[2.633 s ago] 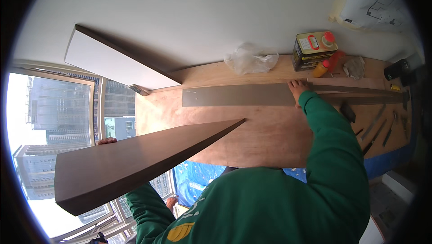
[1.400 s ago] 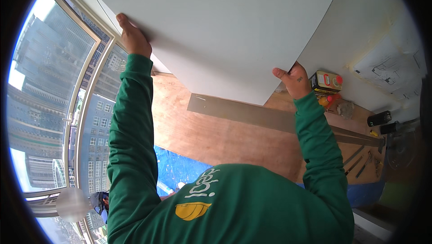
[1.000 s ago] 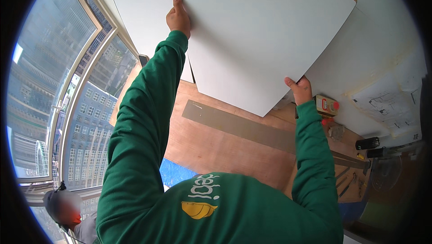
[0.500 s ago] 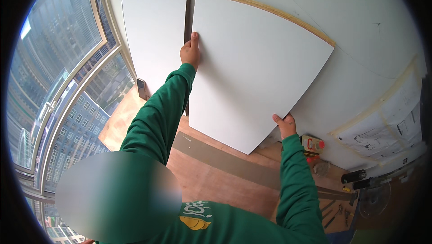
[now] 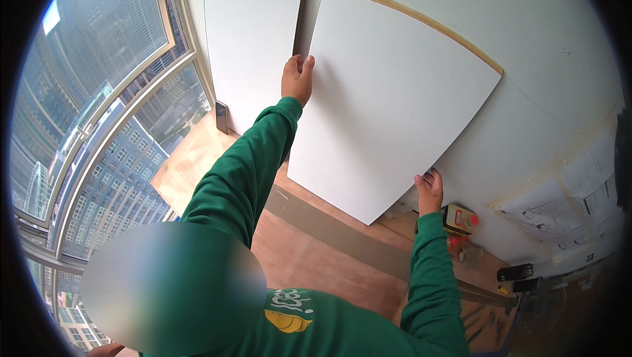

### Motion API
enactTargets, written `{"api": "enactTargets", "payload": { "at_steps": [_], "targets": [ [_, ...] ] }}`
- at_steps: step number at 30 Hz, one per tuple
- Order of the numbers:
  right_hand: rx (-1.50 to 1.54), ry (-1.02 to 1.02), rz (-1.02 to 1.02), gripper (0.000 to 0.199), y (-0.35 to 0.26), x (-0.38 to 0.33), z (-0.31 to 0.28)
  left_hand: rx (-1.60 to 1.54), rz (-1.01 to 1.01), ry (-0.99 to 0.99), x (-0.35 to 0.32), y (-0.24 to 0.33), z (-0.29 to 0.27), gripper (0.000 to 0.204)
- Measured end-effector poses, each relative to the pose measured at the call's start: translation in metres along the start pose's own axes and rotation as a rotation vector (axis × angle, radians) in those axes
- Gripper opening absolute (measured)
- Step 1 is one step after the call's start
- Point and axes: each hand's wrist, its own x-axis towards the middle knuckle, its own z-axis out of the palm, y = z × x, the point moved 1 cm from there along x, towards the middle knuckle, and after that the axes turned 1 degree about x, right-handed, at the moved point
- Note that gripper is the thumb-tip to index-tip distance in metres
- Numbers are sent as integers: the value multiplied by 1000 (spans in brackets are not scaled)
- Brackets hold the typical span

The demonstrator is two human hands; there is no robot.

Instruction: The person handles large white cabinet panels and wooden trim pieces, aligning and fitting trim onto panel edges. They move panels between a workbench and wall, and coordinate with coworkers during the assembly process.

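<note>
Head view: white panel held upright against wall, gripped at left edge by left hand, at lower right corner by right hand, both closed on it. Judged stiff, bulky, smooth-faced; edges best gripped. Second panel left of left hand. Panel's back hidden.

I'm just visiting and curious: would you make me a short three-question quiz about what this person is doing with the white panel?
1. True or false: both hands touch the large white panel.
2. Which hand holds the panel's lower right edge? A) left hand B) right hand
3. Fill in: a second white panel leans against the wall to the ____ of the held one.

Key: 1 true; 2 B; 3 left.
</note>
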Motion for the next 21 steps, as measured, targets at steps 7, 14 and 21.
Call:
{"api": "enactTargets", "payload": {
  "at_steps": [7, 14, 21],
  "targets": [
    [77, -45, 466, 19, 66, -230, -51, 341, -375, -638, -271, -115, -128, 44],
    [-576, -583, 782, 33, 103, -379, -72, 330, -801, -923, -500, -136, -227, 33],
    [-564, -634, 254, 35, 77, -280, -78, 72, -686, -1214, -457, -69, -202, 40]
  ]
}}
